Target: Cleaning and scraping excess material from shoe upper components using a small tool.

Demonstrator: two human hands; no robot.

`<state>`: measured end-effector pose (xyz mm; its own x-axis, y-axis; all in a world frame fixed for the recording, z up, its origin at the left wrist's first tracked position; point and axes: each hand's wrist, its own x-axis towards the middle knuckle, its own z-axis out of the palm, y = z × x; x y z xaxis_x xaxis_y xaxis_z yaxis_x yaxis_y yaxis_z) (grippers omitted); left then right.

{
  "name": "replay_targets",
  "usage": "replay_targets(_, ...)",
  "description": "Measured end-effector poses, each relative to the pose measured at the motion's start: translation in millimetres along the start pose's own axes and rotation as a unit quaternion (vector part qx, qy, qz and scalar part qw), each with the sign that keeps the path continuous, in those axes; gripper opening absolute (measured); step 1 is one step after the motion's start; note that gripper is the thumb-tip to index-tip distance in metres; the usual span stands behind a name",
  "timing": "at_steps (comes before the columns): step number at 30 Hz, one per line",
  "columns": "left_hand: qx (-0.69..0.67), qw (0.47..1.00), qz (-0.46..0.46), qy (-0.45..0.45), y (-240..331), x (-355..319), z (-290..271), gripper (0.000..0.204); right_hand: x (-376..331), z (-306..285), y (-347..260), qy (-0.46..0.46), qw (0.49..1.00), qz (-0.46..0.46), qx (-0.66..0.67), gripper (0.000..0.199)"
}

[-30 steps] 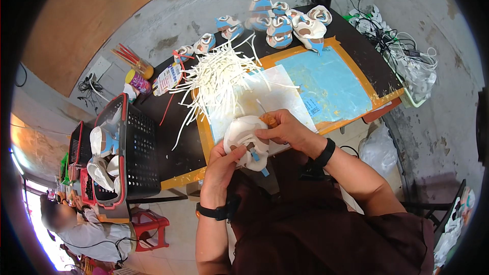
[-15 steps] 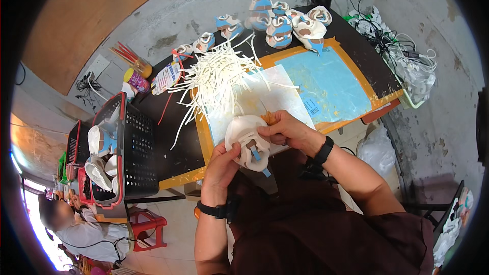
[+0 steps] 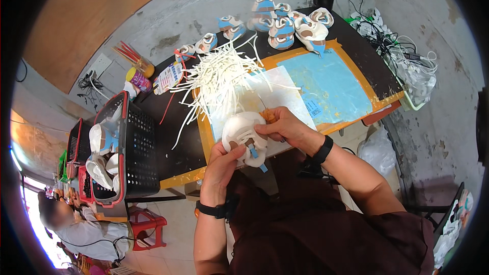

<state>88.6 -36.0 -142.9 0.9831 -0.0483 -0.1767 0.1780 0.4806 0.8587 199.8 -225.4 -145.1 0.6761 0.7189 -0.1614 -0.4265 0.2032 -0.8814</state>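
Over the table's near edge I hold a white shoe upper [image 3: 238, 125] with brown panels and a blue tab hanging at its lower end. My left hand [image 3: 220, 165] grips its lower left side, thumb on top. Thumb and fingers of my right hand [image 3: 281, 126] pinch its right edge. An orange covering [image 3: 268, 115] shows at the right fingertips, and a thin dark sliver rises near them; its kind is unclear. Just beyond the upper lies a white sheet [image 3: 285, 91], with a heap of cream-white laces [image 3: 219, 76] at its left.
Several finished-looking shoe uppers [image 3: 281, 33] stand along the table's back. A blue sheet [image 3: 326, 86] edged with orange tape lies right. Left are a black basket [image 3: 140, 147] holding uppers, a purple-and-yellow can [image 3: 137, 79] and a seated person [image 3: 97, 234]. Cables [image 3: 402, 46] bunch at the right.
The shoe upper has shifted slightly left and up in my hands, and tilted a little. Both hands keep their grip on it.
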Motion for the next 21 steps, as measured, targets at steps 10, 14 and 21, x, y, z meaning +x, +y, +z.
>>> replay_targets(10, -0.025, 1.0, -0.009, -0.008, -5, 3, -2, 0.048, -4, -2, -3, -0.011, 1.0, 0.021, -0.008, 0.017)
replay_targets(14, -0.021, 1.0, -0.011, 0.013, -1, 3, 2, 0.05, -3, -4, 0, 0.006, 1.0, 0.02, -0.009, 0.019)
replay_targets(21, 0.18, 0.948, 0.239, 0.109, 6, -2, 39, 0.04, -8, 4, -6, 0.033, 0.999, 0.017, -0.039, 0.02)
